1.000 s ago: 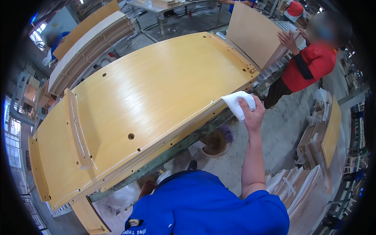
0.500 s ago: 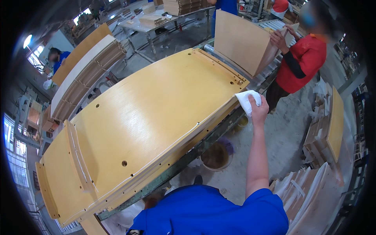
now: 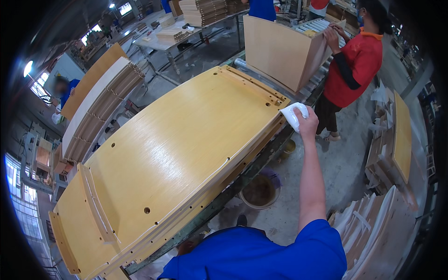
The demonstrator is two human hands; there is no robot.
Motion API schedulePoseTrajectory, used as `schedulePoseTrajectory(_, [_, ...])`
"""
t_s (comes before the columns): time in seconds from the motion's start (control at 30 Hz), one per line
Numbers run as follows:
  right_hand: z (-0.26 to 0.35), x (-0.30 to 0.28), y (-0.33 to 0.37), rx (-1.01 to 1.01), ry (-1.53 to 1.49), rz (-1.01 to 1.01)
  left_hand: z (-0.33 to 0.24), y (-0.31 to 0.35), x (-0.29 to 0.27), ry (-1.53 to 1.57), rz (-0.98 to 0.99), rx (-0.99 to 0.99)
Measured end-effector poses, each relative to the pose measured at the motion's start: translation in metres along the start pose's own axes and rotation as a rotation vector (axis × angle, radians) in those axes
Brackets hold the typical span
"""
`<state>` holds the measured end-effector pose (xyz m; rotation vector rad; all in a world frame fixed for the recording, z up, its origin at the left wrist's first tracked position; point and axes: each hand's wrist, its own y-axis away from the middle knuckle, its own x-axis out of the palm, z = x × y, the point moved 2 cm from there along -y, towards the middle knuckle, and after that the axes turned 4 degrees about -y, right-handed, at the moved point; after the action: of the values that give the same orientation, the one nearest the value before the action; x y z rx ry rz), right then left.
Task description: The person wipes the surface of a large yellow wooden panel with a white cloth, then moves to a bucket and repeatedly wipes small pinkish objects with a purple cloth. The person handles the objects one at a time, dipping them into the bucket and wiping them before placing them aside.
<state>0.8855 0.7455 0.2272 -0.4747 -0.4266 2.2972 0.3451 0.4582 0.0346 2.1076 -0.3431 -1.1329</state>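
A large curved yellow wooden panel [image 3: 177, 149] lies on a metal bench, with several drilled holes and a raised rail near its left end. My right hand [image 3: 308, 122] grips a white cloth [image 3: 295, 114] and presses it against the panel's far right corner edge. My right arm stretches out from my blue sleeve. My left hand is out of sight.
A person in a red shirt [image 3: 352, 70] stands past the corner, holding an upright wooden board [image 3: 280, 51]. A round bucket [image 3: 259, 191] sits on the floor under the bench. Stacked curved panels [image 3: 100, 100] lean at the left; more wood parts [image 3: 396, 140] pile at right.
My right hand with the cloth has slid along the panel's right edge toward its far corner, and my view has shifted forward.
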Motion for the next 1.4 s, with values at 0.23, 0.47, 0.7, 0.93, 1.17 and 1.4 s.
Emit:
schedulePoseTrajectory(0.23, [-0.004, 0.003, -0.01, 0.026, 0.0, -0.005, 0.001, 0.004, -0.001, -0.007, -0.001, 0.008])
schedulePoseTrajectory(0.47, [-0.04, -0.003, -0.021, 0.331, -0.294, -0.071, 0.001, 0.013, -0.001, -0.026, 0.006, 0.068])
schedulePoseTrajectory(0.7, [-0.07, 0.001, 0.128, 1.078, -1.847, 0.18, 0.007, 0.026, -0.002, -0.033, -0.01, 0.174])
schedulePoseTrajectory(0.93, [-0.021, -0.018, 0.33, 1.476, -1.738, 0.302, -0.01, 0.025, -0.002, 0.136, 0.098, 0.405])
schedulePoseTrajectory(1.17, [0.045, -0.012, 0.432, 1.5, -1.51, 0.494, -0.079, 0.079, 0.014, 0.631, 0.452, 0.445])
schedulePoseTrajectory(1.4, [0.098, -0.011, 0.512, 1.371, -1.115, 0.733, -0.056, 0.121, 0.047, 0.882, 0.27, 0.496])
